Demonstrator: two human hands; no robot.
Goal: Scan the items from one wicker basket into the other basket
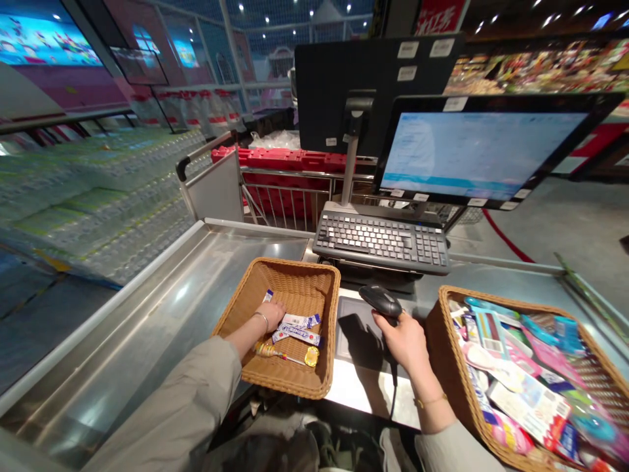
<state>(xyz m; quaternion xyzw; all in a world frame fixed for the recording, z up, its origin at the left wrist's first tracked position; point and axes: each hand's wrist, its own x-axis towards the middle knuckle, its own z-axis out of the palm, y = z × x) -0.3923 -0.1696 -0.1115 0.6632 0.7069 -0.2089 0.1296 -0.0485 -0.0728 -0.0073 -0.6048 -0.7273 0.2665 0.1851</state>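
Observation:
My left hand (270,316) is down inside a brown woven basket (304,265). Its fingers are closed over a blue-and-white candy pack (268,295), whose end sticks out beyond them; the rest is covered. Beside that hand lie more blue-and-white candy packs (299,334) and a lollipop (311,356) with a yellow top. My right hand (407,341) grips a black barcode scanner (381,300) to the right of this basket. The scanner is above the counter, and its cord hangs below my wrist.
A second woven basket (445,314), filled with colourful packaged goods (525,393), stands at the right. Behind the scanner are a keyboard (381,239) and a lit monitor (476,154). The metal counter (147,314) has a raised left edge. A cart (216,183) stands beyond it.

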